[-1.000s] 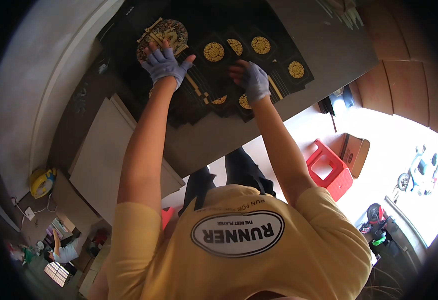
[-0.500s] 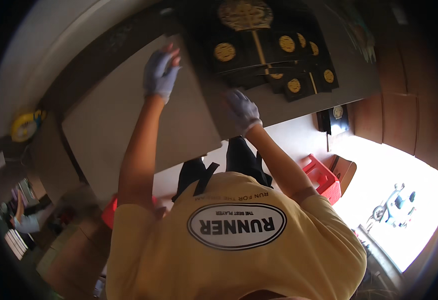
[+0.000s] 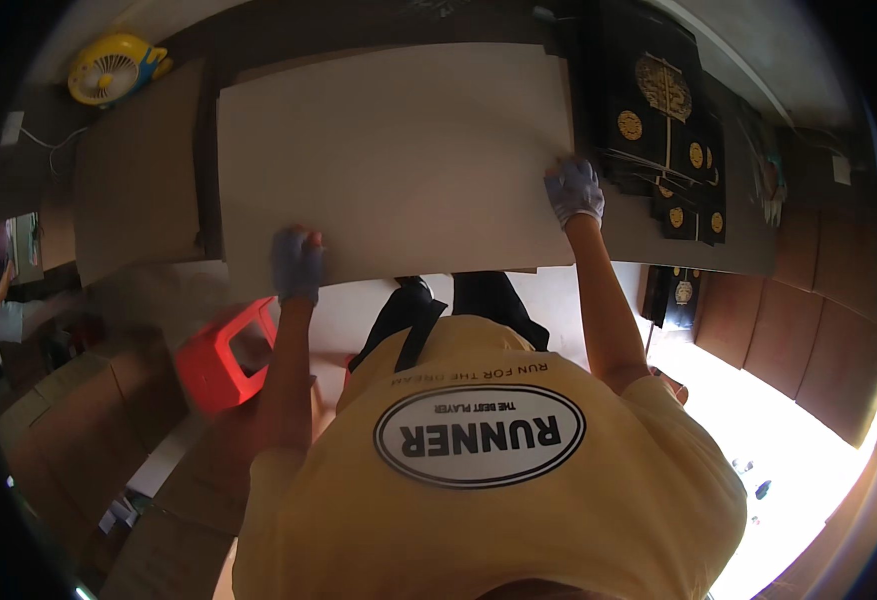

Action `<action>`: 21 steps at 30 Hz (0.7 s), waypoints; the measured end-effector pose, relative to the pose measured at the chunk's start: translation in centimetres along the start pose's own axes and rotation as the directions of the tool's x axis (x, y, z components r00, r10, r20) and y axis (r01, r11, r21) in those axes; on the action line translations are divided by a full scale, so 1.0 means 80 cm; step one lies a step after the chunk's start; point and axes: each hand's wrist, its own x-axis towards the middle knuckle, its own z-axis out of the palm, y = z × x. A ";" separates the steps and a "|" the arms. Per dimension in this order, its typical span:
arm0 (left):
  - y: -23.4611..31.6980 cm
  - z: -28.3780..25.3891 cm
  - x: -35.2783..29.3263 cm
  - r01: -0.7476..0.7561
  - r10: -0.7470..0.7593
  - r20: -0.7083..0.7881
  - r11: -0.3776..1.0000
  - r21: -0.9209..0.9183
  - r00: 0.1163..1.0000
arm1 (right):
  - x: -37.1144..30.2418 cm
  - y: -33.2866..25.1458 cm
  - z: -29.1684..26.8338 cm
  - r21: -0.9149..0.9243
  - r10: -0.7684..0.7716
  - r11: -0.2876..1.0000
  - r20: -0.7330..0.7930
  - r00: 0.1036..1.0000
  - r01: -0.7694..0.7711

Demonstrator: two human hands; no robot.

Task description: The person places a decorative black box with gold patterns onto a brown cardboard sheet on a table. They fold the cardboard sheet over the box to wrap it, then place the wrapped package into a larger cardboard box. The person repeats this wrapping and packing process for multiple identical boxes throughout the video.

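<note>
A large pale grey-brown board (image 3: 389, 160), probably card, lies in front of me on top of other sheets whose edges show at the far right corner. My left hand (image 3: 299, 262), in a grey-blue glove with bare fingertips, is at the board's near left edge. It is blurred, so its grip does not show clearly. In a matching glove, my right hand (image 3: 575, 190) has its fingers bent around the board's right edge. Just right of that hand lies a pile of black sheets (image 3: 659, 130) with gold round emblems, overlapping unevenly.
A yellow and blue fan (image 3: 109, 70) stands at the far left, near a brown panel (image 3: 139, 170). A red plastic stool (image 3: 229, 355) is below the table at left. Brown cartons (image 3: 784, 330) line the right side. Another person's arm (image 3: 4, 300) shows at the far left.
My view has turned, shifting the board and black sheets. My left hand has moved from over the board to its near left edge; my right hand has come to its right edge.
</note>
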 end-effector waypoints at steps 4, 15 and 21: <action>-0.025 0.001 0.030 0.138 -0.031 -0.244 0.891 0.432 0.969 | 0.017 -0.025 -0.008 -0.149 0.221 0.967 0.093 0.971 -0.206; -0.047 0.010 0.015 0.020 -0.004 -0.030 0.833 0.554 1.000 | 0.037 -0.018 -0.021 0.122 0.334 0.934 0.042 0.941 -0.337; -0.022 0.019 0.008 -0.098 0.082 0.054 0.832 0.546 0.995 | 0.053 -0.012 -0.020 -0.059 0.226 0.974 0.259 0.939 -0.218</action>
